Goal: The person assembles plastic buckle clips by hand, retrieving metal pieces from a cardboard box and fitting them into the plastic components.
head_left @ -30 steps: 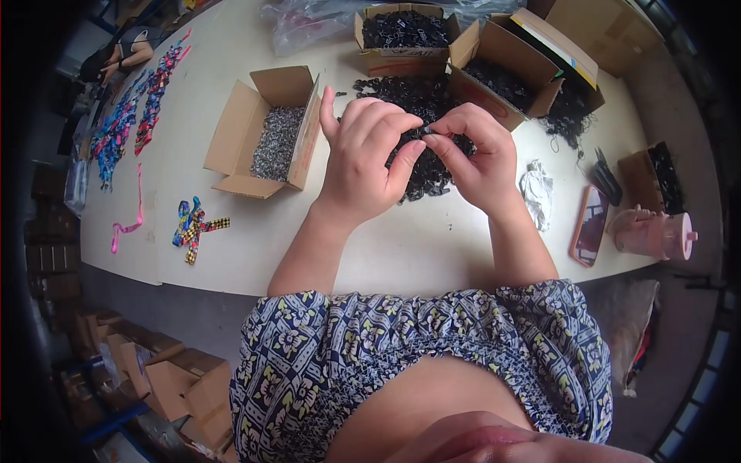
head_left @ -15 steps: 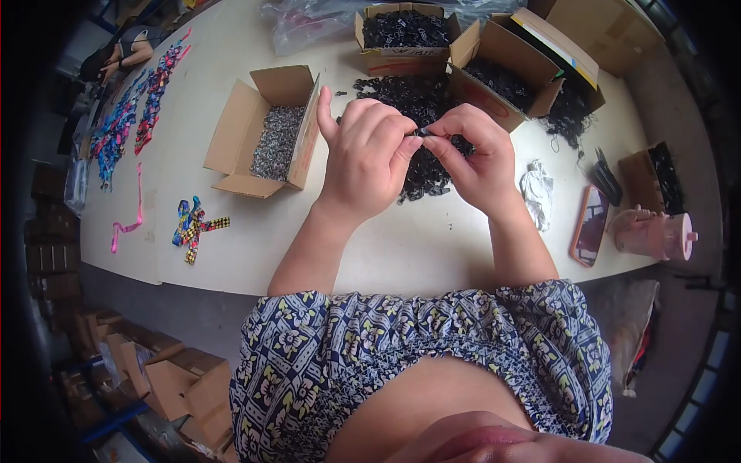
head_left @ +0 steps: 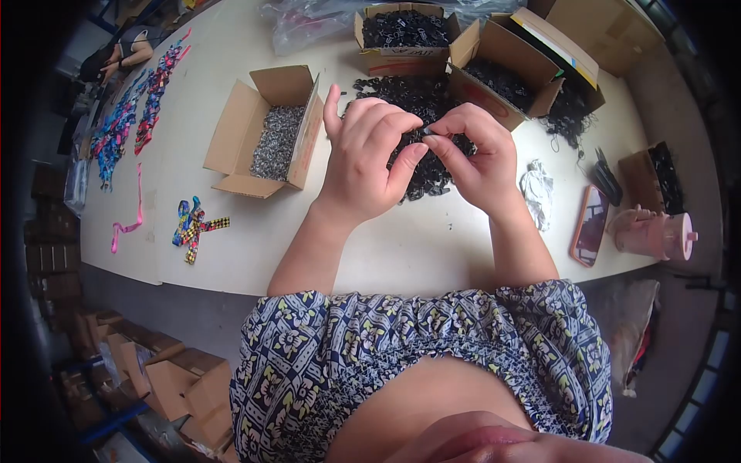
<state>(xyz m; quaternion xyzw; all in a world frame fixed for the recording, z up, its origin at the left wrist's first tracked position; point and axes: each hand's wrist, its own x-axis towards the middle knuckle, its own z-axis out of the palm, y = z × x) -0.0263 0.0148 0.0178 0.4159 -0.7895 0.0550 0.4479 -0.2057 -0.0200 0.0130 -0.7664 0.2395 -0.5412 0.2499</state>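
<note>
Pinching small dark piece (head_left: 427,132) between right fingers (head_left: 450,153); left fingers (head_left: 404,160) parted, just beside.

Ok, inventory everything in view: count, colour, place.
Small piece: one, colour unclear, at fingertips
Pile: one, black, behind hands
Box of silvery pieces: one, brown, left
Other boxes: at least four, brown, far side, right
Ribbons: several, multicoloured, left
Crumpled wrapper: one, white, right
Phone: one, orange edge, right
Lidded cup: one, pink, right
Tool: one, black, beside phone
Plastic: some, clear, far edge
Floor cartons: several, brown, lower left
Table: one, cream, centre
Another person: one, dark-sleeved, upper left
Left hand, right hand: two, bare, centre
</note>
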